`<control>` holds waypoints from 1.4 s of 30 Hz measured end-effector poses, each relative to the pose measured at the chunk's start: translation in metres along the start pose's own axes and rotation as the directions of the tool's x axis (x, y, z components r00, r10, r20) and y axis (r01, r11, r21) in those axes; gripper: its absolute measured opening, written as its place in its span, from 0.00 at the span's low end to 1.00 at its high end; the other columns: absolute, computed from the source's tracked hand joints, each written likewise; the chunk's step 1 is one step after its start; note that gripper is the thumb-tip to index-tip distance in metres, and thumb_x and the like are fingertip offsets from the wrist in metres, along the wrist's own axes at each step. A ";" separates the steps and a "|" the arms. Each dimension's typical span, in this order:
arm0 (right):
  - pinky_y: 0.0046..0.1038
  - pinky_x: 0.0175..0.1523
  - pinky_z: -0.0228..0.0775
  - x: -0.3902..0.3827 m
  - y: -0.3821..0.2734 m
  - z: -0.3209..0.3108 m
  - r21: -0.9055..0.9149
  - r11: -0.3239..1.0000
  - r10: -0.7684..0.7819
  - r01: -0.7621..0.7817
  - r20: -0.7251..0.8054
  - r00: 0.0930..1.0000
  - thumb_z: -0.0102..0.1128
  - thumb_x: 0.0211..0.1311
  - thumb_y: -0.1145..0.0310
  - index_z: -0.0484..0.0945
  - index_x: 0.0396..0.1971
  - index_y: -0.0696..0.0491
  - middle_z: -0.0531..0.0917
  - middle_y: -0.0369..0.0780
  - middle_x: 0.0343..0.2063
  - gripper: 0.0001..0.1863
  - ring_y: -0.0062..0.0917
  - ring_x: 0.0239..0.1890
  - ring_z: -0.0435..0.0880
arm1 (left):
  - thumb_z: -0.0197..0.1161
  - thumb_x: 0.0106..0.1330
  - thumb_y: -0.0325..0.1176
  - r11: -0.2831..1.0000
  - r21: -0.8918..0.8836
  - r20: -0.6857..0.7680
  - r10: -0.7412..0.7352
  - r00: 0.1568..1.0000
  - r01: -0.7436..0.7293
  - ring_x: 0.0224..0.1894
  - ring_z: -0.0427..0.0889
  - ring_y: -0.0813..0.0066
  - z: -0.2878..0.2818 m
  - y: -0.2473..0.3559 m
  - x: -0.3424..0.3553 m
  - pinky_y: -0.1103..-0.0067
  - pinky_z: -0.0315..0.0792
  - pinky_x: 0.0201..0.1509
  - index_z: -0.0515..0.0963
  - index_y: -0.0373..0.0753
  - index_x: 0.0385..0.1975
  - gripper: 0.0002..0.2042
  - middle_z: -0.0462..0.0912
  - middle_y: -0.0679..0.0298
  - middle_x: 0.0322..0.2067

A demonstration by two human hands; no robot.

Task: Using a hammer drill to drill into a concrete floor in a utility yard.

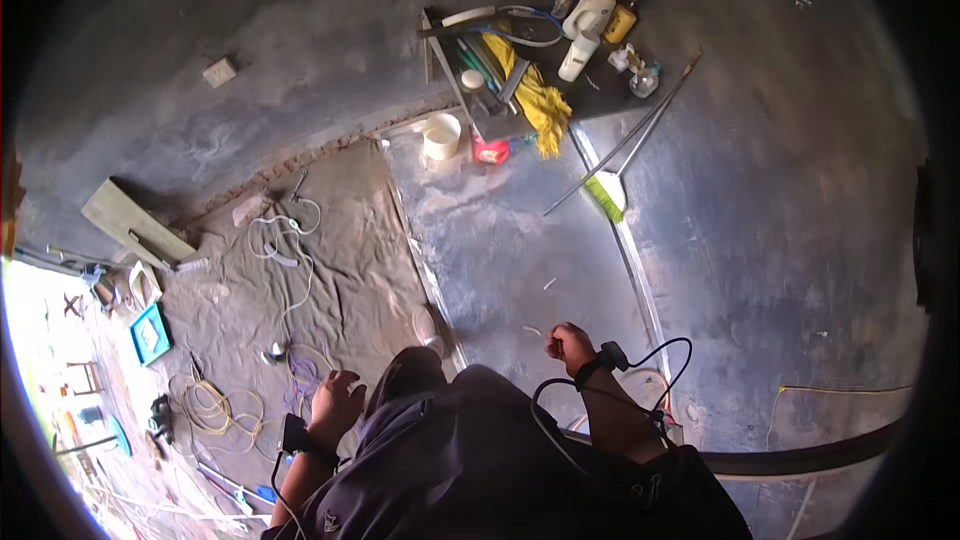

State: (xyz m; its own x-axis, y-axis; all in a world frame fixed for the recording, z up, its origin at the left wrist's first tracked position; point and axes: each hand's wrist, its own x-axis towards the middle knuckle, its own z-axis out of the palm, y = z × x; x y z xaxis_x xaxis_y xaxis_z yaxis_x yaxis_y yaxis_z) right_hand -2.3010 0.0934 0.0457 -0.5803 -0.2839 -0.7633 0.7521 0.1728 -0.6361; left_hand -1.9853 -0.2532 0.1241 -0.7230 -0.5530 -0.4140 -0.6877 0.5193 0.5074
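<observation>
My left hand [338, 406] hangs beside my left thigh, its fingers loosely bent and apart, and I see nothing in it. On the other side my right hand [571, 348] is closed in front of my right thigh, its inside hidden. Both wrists wear dark bands with black cables. Under the left hand lies a crumpled brown cloth sheet [350, 230] on the floor. A small pale strip [532, 330] shows on the grey floor next to the right hand. One light-coloured shoe [428, 328] shows beyond my left knee.
A dark shelf [500, 126] holds bottles and a yellow cloth [540, 105]. Nearby are a white bucket [441, 137] and a green-bristled broom [606, 197] with a dustpan. Coiled cables [215, 410] and a blue tray [150, 334] lie at left. A black hose [800, 460] curves at right.
</observation>
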 end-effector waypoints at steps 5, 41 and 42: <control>0.21 0.23 0.60 0.033 -0.080 0.053 -0.257 0.957 -0.155 0.138 -0.047 0.987 0.55 0.62 0.63 0.73 0.25 0.52 0.72 0.32 0.17 0.09 0.17 0.17 0.70 | 0.64 0.57 0.37 1.000 0.013 -0.008 -0.017 1.000 0.017 0.43 0.80 0.51 -0.038 0.003 0.067 0.65 0.74 0.47 0.79 0.38 0.38 0.13 0.80 0.53 0.40; 0.44 0.60 0.60 0.477 -0.297 0.072 -0.885 0.287 -0.776 0.367 0.010 0.630 0.76 0.34 0.56 0.69 0.51 0.61 0.73 0.53 0.48 0.42 0.47 0.53 0.69 | 0.63 0.56 0.35 0.952 0.005 0.081 -0.304 0.949 0.305 0.43 0.79 0.55 -0.052 0.211 0.318 0.66 0.72 0.48 0.79 0.34 0.37 0.13 0.81 0.53 0.37; 0.44 0.60 0.60 0.470 -0.306 0.076 -0.866 0.346 -0.718 0.362 0.004 0.696 0.76 0.35 0.56 0.70 0.50 0.61 0.74 0.54 0.48 0.41 0.47 0.52 0.70 | 0.63 0.56 0.35 0.947 0.000 0.071 -0.322 0.944 0.322 0.43 0.79 0.55 -0.053 0.215 0.319 0.66 0.72 0.48 0.79 0.34 0.37 0.13 0.81 0.53 0.37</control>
State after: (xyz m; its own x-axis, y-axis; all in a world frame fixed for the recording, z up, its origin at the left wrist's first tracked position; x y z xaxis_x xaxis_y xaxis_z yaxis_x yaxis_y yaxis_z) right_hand -2.7803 -0.1645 -0.1102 -0.9425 -0.3257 -0.0744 -0.2204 0.7735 -0.5942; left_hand -2.3600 -0.3524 0.1413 -0.4662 -0.6432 -0.6074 -0.8840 0.3130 0.3472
